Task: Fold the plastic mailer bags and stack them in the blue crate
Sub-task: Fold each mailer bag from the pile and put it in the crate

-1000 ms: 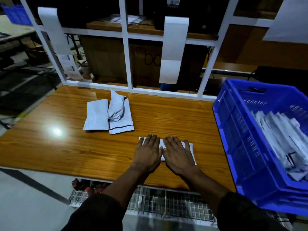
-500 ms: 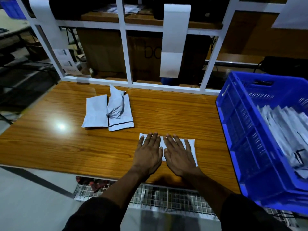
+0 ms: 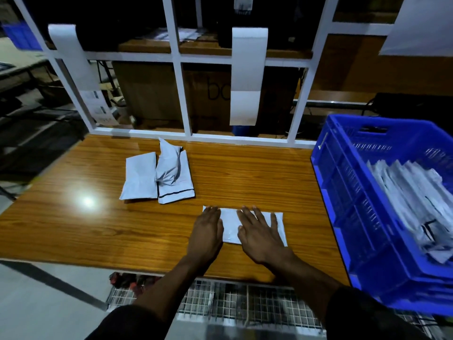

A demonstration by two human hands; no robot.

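Pressing flat, fingers straight, left hand and right hand on a folded mailer bag lying near the table's front edge, left of the blue crate holding more bags.

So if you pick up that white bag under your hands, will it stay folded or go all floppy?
Probably floppy: the folded mailer looks like thin plastic film, like the crumpled mailer puffed up behind it. It may spring open, since both the left hand and the right hand press it flat. It looks light and may be slippery on the table.
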